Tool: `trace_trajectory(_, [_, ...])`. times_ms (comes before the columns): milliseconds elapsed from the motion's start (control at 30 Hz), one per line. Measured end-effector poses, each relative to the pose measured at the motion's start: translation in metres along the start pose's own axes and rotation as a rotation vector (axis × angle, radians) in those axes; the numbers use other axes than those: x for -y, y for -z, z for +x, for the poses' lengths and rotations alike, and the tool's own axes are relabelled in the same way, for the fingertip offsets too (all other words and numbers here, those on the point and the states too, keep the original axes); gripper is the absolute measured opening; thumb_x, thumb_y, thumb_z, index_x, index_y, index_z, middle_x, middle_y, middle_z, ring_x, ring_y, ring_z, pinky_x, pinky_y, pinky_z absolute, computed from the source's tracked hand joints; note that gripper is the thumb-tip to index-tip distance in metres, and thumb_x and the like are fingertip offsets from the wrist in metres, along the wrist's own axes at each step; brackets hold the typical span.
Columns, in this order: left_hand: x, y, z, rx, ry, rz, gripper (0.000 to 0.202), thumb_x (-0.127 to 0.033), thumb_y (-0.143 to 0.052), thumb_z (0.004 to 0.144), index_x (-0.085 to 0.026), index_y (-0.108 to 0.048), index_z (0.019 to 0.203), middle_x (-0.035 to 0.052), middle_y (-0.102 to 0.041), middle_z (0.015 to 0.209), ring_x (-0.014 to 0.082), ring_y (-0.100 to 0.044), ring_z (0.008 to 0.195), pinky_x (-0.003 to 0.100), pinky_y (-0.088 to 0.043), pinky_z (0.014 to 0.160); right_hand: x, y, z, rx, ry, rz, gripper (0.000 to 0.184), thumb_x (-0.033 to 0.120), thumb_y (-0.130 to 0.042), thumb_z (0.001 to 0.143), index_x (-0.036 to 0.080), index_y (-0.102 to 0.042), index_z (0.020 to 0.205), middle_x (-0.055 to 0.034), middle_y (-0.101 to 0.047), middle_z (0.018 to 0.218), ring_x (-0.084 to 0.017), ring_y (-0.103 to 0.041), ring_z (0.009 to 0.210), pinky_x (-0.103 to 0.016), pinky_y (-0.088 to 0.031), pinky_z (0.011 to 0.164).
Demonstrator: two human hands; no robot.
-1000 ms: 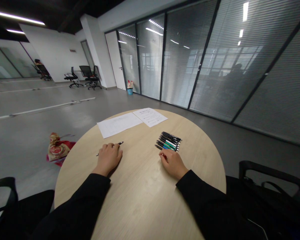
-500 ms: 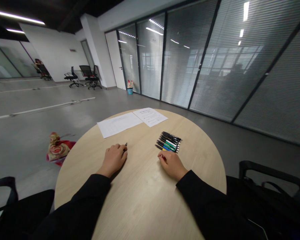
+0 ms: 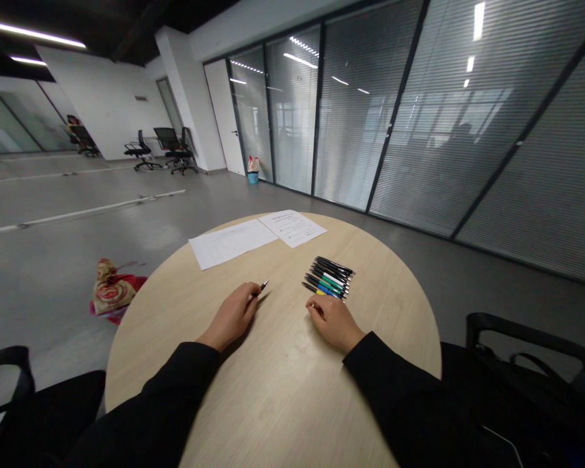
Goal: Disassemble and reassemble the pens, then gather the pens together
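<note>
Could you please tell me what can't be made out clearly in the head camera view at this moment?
All in the head view:
The pen in the left hand: the fingers hide most of its barrel.
The paper sheet and printed form: the writing is too small to read.
The row of pens: they overlap too tightly to count.

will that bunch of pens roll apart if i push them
The pens look round-barrelled, so they could roll apart. The table looks smooth, giving little grip, and they seem light, so even a nudge may scatter them.
</note>
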State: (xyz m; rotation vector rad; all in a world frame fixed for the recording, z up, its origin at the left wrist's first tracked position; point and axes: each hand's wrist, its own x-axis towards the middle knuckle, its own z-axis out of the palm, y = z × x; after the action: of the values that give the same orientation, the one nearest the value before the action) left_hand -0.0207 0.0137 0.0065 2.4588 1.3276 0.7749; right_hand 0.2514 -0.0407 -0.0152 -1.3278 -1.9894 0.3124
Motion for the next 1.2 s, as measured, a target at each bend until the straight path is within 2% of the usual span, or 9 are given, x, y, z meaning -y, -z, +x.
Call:
trace_trajectory(133, [-0.009,-0.003,0.0,-0.047,0.163,-0.188,0.02,-0.035,-0.048,0.092,-0.02,-0.048,0.105,-0.0007,-0.055,0.078,0.0157,-0.052,0.067,0.03,-0.042,0.066,0.0,-0.001,0.0,0.008,-0.001,0.01,0.013,0.014,-0.053,0.09,0.018,-0.065,0.087,-0.0016,-0.067,0.079,-0.014,-0.058,0.071,-0.026,-0.039,0.07])
trace_trajectory(300, [-0.013,-0.013,0.002,-0.097,0.235,-0.647,0.042,-0.036,-0.061,0.082,-0.021,-0.04,0.115,0.0006,-0.054,0.094,0.01,-0.053,0.068,0.025,-0.045,0.063,0.0,0.0,-0.001,0.03,0.002,0.025,0.013,0.014,-0.052,0.091,0.018,-0.064,0.086,-0.0017,-0.066,0.081,-0.014,-0.057,0.072,-0.025,-0.039,0.07])
trace_trajectory(433, [-0.019,-0.017,0.001,-0.063,0.325,-0.836,0.055,-0.039,-0.068,0.078,-0.023,-0.037,0.12,-0.0068,-0.049,0.081,0.007,-0.05,0.059,0.021,-0.042,0.056,0.003,-0.001,-0.001,0.053,0.001,0.032,0.011,0.02,-0.054,0.093,0.018,-0.065,0.091,-0.001,-0.062,0.078,-0.014,-0.055,0.073,-0.026,-0.039,0.07])
trace_trajectory(500, [-0.025,-0.019,0.0,-0.064,0.361,-0.893,0.054,-0.039,-0.07,0.077,-0.023,-0.038,0.116,-0.0086,-0.048,0.076,0.007,-0.052,0.057,0.021,-0.044,0.056,0.005,-0.001,-0.001,0.07,0.001,0.049,0.012,0.025,-0.057,0.094,0.017,-0.066,0.096,-0.001,-0.061,0.078,-0.015,-0.055,0.074,-0.026,-0.04,0.07])
trace_trajectory(600, [-0.033,-0.021,-0.002,-0.091,0.376,-0.972,0.044,-0.04,-0.071,0.077,-0.022,-0.04,0.103,-0.0067,-0.053,0.08,0.0082,-0.057,0.06,0.022,-0.048,0.058,0.008,-0.001,-0.001,0.097,0.012,0.089,0.018,0.029,-0.06,0.093,0.017,-0.065,0.105,-0.0024,-0.062,0.084,-0.015,-0.056,0.078,-0.027,-0.042,0.073])
trace_trajectory(767, [-0.044,-0.025,-0.003,-0.062,0.379,-1.048,0.036,-0.046,-0.067,0.082,-0.02,-0.044,0.093,-0.0032,-0.06,0.081,0.0101,-0.062,0.068,0.024,-0.054,0.065,0.013,-0.001,-0.001,0.121,0.02,0.08,0.023,0.029,-0.063,0.092,0.017,-0.065,0.112,-0.0048,-0.064,0.094,-0.016,-0.058,0.084,-0.027,-0.043,0.078])
trace_trajectory(967, [-0.051,-0.025,-0.004,-0.053,0.414,-1.08,0.038,-0.051,-0.066,0.084,-0.02,-0.047,0.094,-0.0014,-0.065,0.085,0.0098,-0.062,0.071,0.021,-0.055,0.064,0.012,-0.004,0.0,0.144,0.031,0.027,0.012,0.025,-0.059,0.094,0.018,-0.067,0.1,-0.0042,-0.066,0.094,-0.016,-0.06,0.087,-0.027,-0.042,0.079])
trace_trajectory(1067, [-0.051,-0.026,-0.004,-0.056,0.426,-1.097,0.038,-0.051,-0.067,0.084,-0.02,-0.047,0.094,-0.0015,-0.064,0.085,0.0097,-0.062,0.073,0.02,-0.054,0.063,0.012,-0.005,0.0,0.173,0.044,0.006,0.017,0.026,-0.055,0.097,0.018,-0.067,0.087,-0.003,-0.066,0.088,-0.015,-0.06,0.086,-0.026,-0.041,0.078])
trace_trajectory(1200, [-0.052,-0.025,-0.004,-0.068,0.433,-1.113,0.039,-0.051,-0.069,0.083,-0.02,-0.047,0.095,-0.0014,-0.064,0.086,0.01,-0.063,0.073,0.019,-0.054,0.063,0.012,-0.004,-0.001,0.194,0.042,0.014,0.017,0.03,-0.058,0.096,0.019,-0.066,0.086,-0.0008,-0.064,0.083,-0.013,-0.058,0.078,-0.025,-0.038,0.072])
